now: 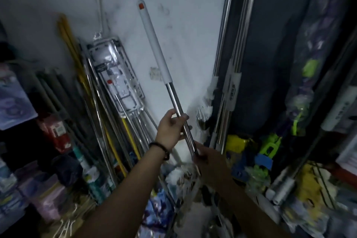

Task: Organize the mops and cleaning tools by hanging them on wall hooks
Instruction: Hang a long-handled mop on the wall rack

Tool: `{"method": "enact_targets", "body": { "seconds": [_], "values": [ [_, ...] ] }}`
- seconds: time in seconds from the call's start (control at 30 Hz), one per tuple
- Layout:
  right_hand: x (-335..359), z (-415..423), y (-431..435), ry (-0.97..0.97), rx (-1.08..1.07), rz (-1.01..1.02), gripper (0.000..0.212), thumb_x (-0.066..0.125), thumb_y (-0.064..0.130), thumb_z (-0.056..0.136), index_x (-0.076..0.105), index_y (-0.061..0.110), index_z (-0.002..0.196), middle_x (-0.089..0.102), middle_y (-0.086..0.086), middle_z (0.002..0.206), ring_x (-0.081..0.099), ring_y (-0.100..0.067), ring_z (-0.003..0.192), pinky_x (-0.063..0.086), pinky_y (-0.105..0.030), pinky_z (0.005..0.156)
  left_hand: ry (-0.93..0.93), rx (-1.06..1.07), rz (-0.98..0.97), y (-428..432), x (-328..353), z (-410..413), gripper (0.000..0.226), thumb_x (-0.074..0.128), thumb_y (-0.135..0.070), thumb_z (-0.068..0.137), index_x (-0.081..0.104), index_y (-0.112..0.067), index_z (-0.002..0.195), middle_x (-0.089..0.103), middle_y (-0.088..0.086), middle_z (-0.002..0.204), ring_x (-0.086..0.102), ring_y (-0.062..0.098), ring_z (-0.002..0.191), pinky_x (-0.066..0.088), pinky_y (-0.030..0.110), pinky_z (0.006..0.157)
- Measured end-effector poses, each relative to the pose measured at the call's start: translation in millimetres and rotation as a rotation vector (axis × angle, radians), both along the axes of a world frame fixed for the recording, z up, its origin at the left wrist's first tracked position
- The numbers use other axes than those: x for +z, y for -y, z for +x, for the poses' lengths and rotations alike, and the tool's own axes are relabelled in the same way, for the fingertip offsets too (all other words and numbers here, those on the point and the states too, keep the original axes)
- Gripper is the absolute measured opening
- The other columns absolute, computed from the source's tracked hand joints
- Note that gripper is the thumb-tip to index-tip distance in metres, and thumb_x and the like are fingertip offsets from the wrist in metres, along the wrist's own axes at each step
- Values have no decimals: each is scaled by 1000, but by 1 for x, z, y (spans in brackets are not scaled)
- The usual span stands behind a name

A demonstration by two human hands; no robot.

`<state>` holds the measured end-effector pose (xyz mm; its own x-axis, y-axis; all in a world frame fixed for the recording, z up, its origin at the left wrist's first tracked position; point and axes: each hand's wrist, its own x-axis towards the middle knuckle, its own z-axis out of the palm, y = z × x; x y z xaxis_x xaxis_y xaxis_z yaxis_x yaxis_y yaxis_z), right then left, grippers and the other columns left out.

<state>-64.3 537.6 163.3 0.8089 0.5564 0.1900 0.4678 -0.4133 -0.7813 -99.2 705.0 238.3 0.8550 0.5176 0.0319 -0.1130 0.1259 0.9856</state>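
Note:
I hold a mop handle (154,44) tilted up toward the white wall (183,25); its upper part is a white grip with an orange end cap, its lower part a steel tube. My left hand (172,131), with a dark bracelet on the wrist, grips the steel tube. Just below it my right hand (210,162) closes around the same tube. A wrapped mop head hangs blurred beneath my hands. Other steel-handled mops (228,87) hang against the dark panel at right. No hook is clearly visible.
Packaged mops and yellow and steel poles (108,91) lean in the left corner. Shelves with boxes (13,102) stand at far left. Bagged green, yellow and blue cleaning tools (266,152) crowd the right side and the floor.

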Motion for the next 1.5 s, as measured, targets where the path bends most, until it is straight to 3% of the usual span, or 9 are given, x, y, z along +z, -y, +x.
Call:
{"method": "enact_targets", "body": {
  "seconds": [0.2,0.33,0.53,0.67,0.77,0.9,1.0,1.2,1.5],
  "values": [
    [30,5,-23,-38,-135,26,50,72,20,98,56,51,133,69,18,93,67,0,86,62,-32,83,119,-102,24,-19,61,12,20,68,-14,99,62,-16,118,76,19,106,75,46,91,63,59,68],
    [98,15,-36,42,-185,89,42,67,29,101,57,40,141,72,14,105,71,-2,84,60,-17,66,205,-166,97,-23,92,24,21,71,-16,97,65,-20,117,76,19,102,75,45,88,63,61,69],
    [260,50,-67,420,-272,266,72,64,43,101,25,49,161,67,6,129,69,-8,105,58,-25,92,377,-152,330,-28,139,46,17,71,-33,96,72,-42,111,80,4,98,76,32,91,61,62,80],
    [346,64,-80,559,-240,283,84,67,43,100,10,58,160,69,2,127,65,-4,97,52,-19,91,447,-172,371,-24,178,61,32,70,-30,96,70,-58,112,81,-2,103,78,26,94,61,59,85],
    [381,73,-86,596,-245,270,92,69,35,100,4,57,161,69,5,100,64,-2,80,54,-16,74,481,-158,441,-20,205,69,49,66,-26,100,63,-75,108,81,-7,97,79,20,86,64,51,79],
    [410,84,-87,655,-317,207,93,64,31,103,-6,57,160,69,-2,106,49,-5,80,51,-29,94,487,-146,482,-18,231,90,46,62,-30,102,58,-73,119,81,-4,95,78,25,86,63,57,80],
    [423,91,-83,639,-339,171,91,62,31,105,-5,53,162,67,0,112,29,-5,78,44,-26,87,458,-153,517,-18,240,108,46,62,-33,101,54,-65,133,80,4,89,77,32,85,62,59,79],
    [424,120,-80,625,-351,193,95,68,32,101,-1,56,161,65,-6,122,38,-9,93,44,-28,89,467,-197,534,-11,248,127,45,56,-29,106,43,-61,134,80,-4,91,77,11,78,60,25,59],
    [428,139,-82,633,-377,133,94,65,29,103,-4,50,163,62,-8,134,36,-11,102,46,-32,100,445,-161,580,-16,247,160,47,59,-27,104,43,-61,132,81,-3,91,75,9,74,58,18,65]
  ]
}}
